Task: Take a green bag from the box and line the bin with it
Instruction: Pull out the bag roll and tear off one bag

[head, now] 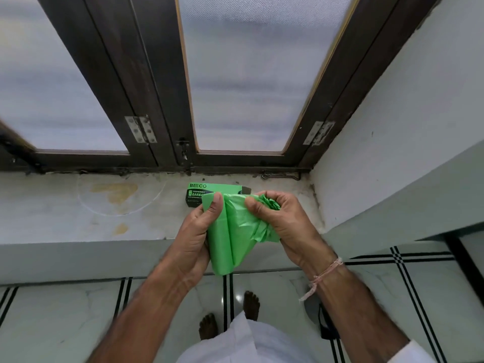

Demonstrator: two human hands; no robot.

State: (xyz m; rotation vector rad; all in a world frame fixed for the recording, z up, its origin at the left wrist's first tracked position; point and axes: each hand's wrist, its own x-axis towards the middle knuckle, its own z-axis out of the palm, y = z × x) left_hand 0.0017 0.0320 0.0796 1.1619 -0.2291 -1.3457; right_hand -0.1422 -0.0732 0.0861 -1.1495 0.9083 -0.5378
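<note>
— Where's the bag now?

— Out of the box (pixel 203 192) and up between both hands. The left hand (pixel 195 237) has its fingers (pixel 215 205) closed on the flat, folded side of the green bag (pixel 230 231), thumb pressing the front. The right hand (pixel 282 221) is closed around a crumpled bunch of the same bag, fingers curled tight over it. The box lies on the window sill (pixel 78 205), just beyond the fingers.

— So what's the step?

— Opening it out, I'd say. The plastic is thin and clings to itself, so I'd keep the left grip light near one edge and let the right hand loosen its bunch rather than pull hard, or the film may stretch or tear.

— How to find the mouth?

— Rub the top layers between thumb and forefinger until they slide apart, then shake the bag downward so it fills with air.

— And the bin?

— I can't see one clearly. Something dark sits on the floor below the right wrist, but I can't tell what it is.
</note>
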